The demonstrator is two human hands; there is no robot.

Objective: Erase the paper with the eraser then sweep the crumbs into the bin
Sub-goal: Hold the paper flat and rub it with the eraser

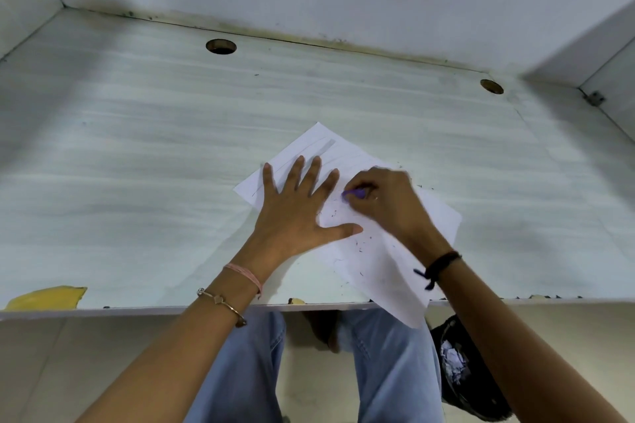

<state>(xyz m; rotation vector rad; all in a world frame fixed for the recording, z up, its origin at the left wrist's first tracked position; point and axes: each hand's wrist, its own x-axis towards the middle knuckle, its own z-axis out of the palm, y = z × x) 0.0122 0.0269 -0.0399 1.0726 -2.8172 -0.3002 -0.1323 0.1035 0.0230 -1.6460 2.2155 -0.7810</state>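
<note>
A white sheet of paper lies at an angle on the desk, its near corner hanging over the front edge. My left hand presses flat on the sheet with fingers spread. My right hand pinches a small purple eraser against the paper just right of my left fingers. Dark eraser crumbs are scattered over the sheet and on the desk beyond its right edge. A black bin with crumpled paper inside stands on the floor under the desk, beside my right forearm.
Two round cable holes sit near the desk's back edge. White partition walls enclose the desk at the back and on both sides. A yellow scrap lies at the front left edge. My legs in blue jeans are below the desk.
</note>
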